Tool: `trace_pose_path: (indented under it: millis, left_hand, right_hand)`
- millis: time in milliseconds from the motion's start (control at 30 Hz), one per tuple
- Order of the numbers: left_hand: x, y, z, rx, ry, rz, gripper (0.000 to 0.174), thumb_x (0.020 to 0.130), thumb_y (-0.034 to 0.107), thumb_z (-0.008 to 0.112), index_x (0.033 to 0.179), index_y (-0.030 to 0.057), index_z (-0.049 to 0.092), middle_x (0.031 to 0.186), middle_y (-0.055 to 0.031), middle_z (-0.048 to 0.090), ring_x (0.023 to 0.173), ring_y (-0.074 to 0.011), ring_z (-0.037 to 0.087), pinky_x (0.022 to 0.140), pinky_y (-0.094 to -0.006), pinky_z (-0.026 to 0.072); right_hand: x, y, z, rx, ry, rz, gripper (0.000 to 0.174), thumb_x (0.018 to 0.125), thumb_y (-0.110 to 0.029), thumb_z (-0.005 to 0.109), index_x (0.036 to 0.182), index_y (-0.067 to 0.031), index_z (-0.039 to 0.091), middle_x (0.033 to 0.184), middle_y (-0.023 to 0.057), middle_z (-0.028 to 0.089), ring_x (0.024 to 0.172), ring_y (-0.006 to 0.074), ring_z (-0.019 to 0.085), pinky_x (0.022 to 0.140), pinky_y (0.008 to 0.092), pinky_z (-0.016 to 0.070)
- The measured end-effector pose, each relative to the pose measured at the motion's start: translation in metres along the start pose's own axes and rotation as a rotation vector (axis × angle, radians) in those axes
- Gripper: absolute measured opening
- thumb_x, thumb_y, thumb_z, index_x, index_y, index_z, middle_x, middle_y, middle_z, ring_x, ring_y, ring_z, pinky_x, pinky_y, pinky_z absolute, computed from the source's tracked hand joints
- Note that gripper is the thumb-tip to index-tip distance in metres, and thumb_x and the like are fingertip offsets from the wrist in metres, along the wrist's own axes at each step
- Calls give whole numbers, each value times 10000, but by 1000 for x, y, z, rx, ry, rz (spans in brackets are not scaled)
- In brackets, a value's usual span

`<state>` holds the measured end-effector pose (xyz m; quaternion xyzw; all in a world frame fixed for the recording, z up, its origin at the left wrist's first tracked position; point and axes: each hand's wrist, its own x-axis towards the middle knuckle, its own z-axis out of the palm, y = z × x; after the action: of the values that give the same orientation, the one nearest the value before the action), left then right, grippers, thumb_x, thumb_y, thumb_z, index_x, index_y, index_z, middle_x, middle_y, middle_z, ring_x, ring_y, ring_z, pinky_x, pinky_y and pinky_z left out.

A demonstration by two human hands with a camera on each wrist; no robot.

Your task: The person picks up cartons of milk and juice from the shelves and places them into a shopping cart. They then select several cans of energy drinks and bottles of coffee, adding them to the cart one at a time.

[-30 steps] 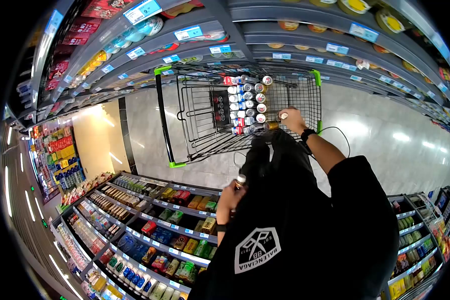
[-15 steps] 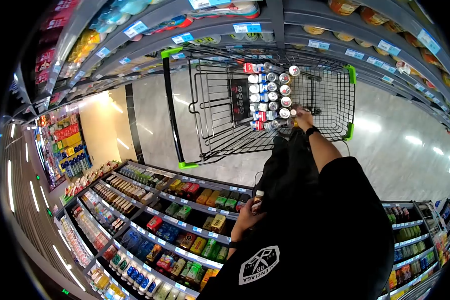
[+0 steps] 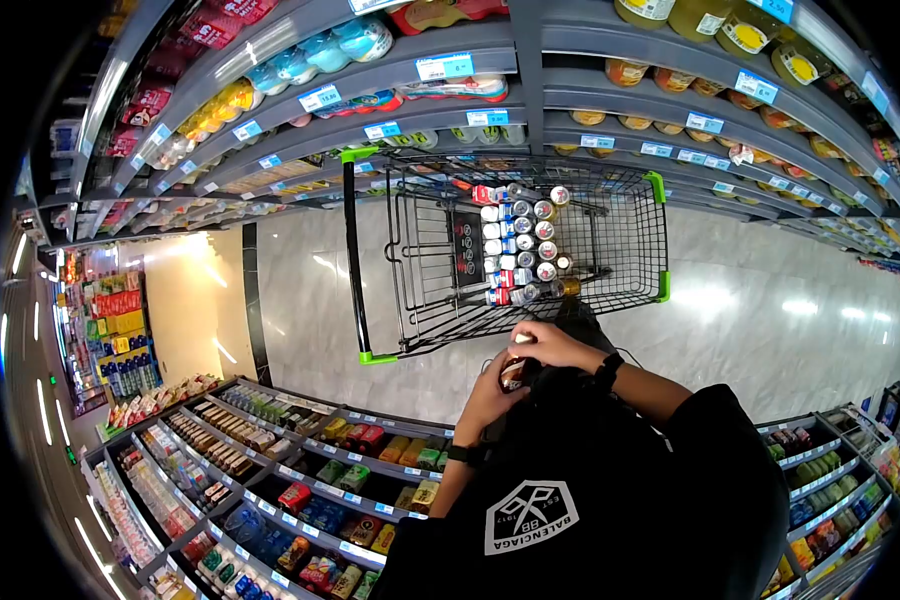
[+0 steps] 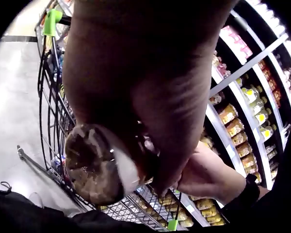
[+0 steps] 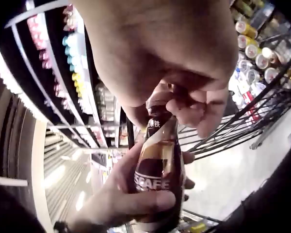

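My left hand [image 3: 485, 402] grips a brown coffee bottle [image 5: 157, 167] round its body, held in front of my torso. Part of the lettering on its dark label reads "SCAFE". In the right wrist view the left thumb lies across the label. My right hand [image 3: 555, 347] has its fingers curled round the bottle's neck and top, hiding most of the cap. The clear bottom of the bottle shows in the left wrist view. Just beyond both hands stands a wire shopping cart [image 3: 356, 270], with rows of cans and bottles [image 3: 523, 240] inside.
Shelves [image 3: 610, 95] of packaged goods run along the far side of the cart. Behind and to the left, more shelves [image 3: 310, 470] carry bottles and drink packs. Grey tiled floor [image 3: 740, 320] stretches off to the right.
My right hand has let go of a white-capped bottle in the cart and come back to the coffee bottle. The left hand has kept hold of that bottle, raising it toward the cart.
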<state>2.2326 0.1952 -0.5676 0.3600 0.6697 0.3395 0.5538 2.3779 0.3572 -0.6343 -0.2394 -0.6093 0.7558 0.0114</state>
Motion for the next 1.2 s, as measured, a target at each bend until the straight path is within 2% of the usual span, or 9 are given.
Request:
trace_pose_path:
  millis: [33,167,233,367,500,733,967,1033,1200]
  left_hand:
    - [5,3,0,2,-4,2,798,804,87,855,1497,22,464,1375,-203,633,1302,-307,604,1091,-387,478]
    - [0,3,-1,311,231,201,615,884,112,790,1438,22,540,1289,-190,674,1159,-361,668,992,-399,534]
    - [-8,-8,-5,153,199,-96,521,917,148,763,1392,25,589,1219,-178,705,1045,-357,704,902,-411,562]
    - [-25,-46,-10,355,181,-119,510,937,233,752,1381,31,604,1208,-200,715,1019,-349,717,879,-426,568]
    - [-45,-76,-1,430,126,-285,501,939,291,748,1333,4,632,1188,-219,720,1043,-370,713,883,-432,568]
    - [-89,-103,37,276,187,-410,328,969,216,739,1164,-44,694,1073,-214,741,974,-296,746,831,-392,581]
    - [-84,-108,49,85,184,-512,393,956,271,736,1213,-21,682,1096,-212,743,971,-323,738,839,-398,578]
    - [-86,-131,50,72,175,-495,412,958,275,738,1238,-20,671,1102,-217,751,967,-300,747,827,-390,588]
    - [-57,-120,37,151,241,-257,418,956,296,735,1228,-16,678,1037,-217,754,918,-315,736,790,-399,580]
  right_hand:
    - [-1,-15,-11,152,-19,172,285,987,-291,741,1136,-69,644,903,33,679,685,73,604,576,241,482]
    - [12,0,-42,5,379,-158,311,859,-167,838,1056,-42,633,860,16,677,733,107,654,638,302,537]
    - [25,22,-62,-145,630,-252,349,783,-124,849,1039,-71,617,896,76,717,784,222,722,711,363,568]
    - [50,51,-123,-514,893,-48,301,809,-135,778,1063,-148,617,981,166,730,920,439,692,749,500,558]
    - [69,108,-176,-592,843,355,410,870,-241,775,1214,-124,585,1038,174,756,948,420,718,775,507,576]
    - [112,182,-171,-666,699,495,330,965,-240,649,1279,-149,604,983,166,751,848,399,715,688,525,578]
    - [112,164,-170,-765,537,637,602,983,-101,588,1563,-196,458,1199,222,709,977,410,702,797,523,611]
    - [102,184,-173,-798,635,441,576,988,-336,676,1498,-116,524,1164,238,716,986,408,708,840,527,598]
    - [53,200,-174,-560,688,248,488,907,-313,693,1330,-71,665,1244,251,701,1149,428,664,989,498,539]
